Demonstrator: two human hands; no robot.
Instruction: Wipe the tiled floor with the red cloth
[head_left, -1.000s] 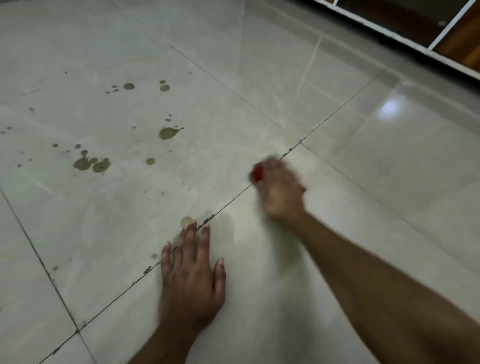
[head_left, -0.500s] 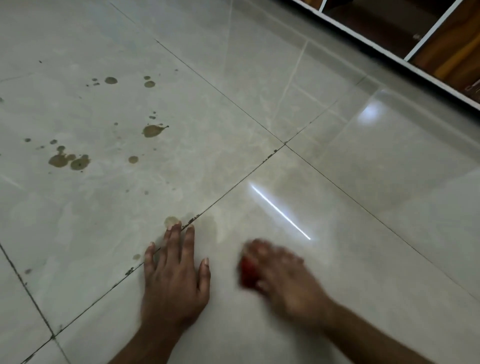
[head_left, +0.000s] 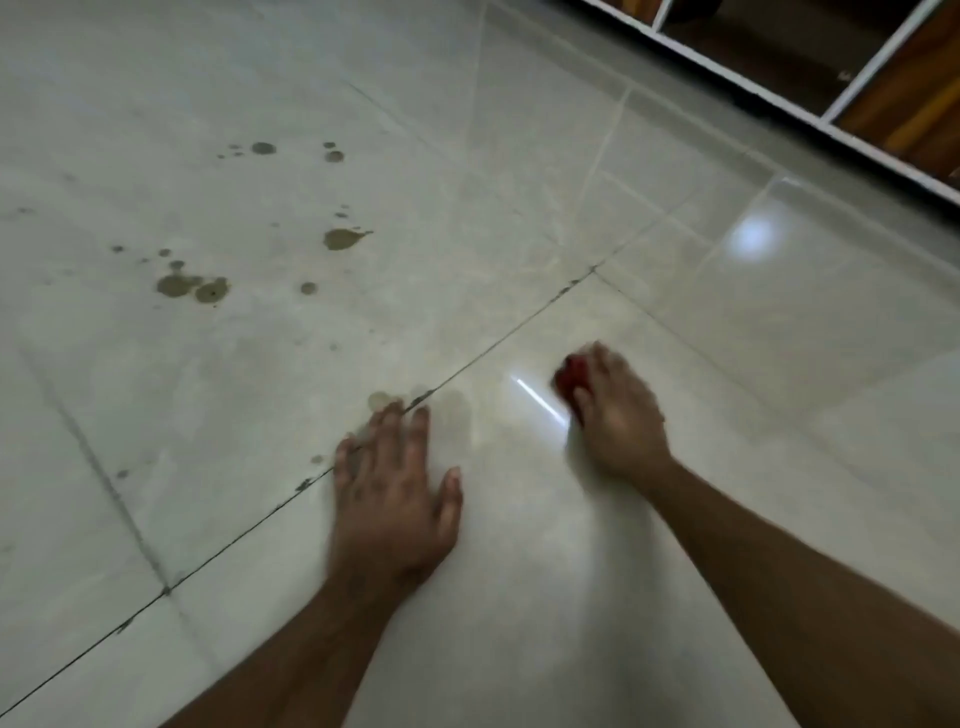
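The glossy pale tiled floor (head_left: 519, 545) fills the view. My right hand (head_left: 618, 415) presses a small bunched red cloth (head_left: 570, 378) onto a tile right of centre; only a bit of red shows past my fingers, and the hand is blurred. My left hand (head_left: 395, 488) lies flat on the floor with fingers spread, across a dark grout line (head_left: 249, 535). Brown stains (head_left: 193, 287) dot the tile at the upper left, with a larger splash (head_left: 343, 238) farther right.
A small brown spot (head_left: 378, 400) sits just beyond my left fingertips. A white frame (head_left: 779, 88) with dark openings and wood runs along the top right edge. Bright light reflections (head_left: 753, 239) show on the tiles.
My right hand with the red cloth swept toward me and beside my left hand, then away again to the right. My left hand stayed planted.
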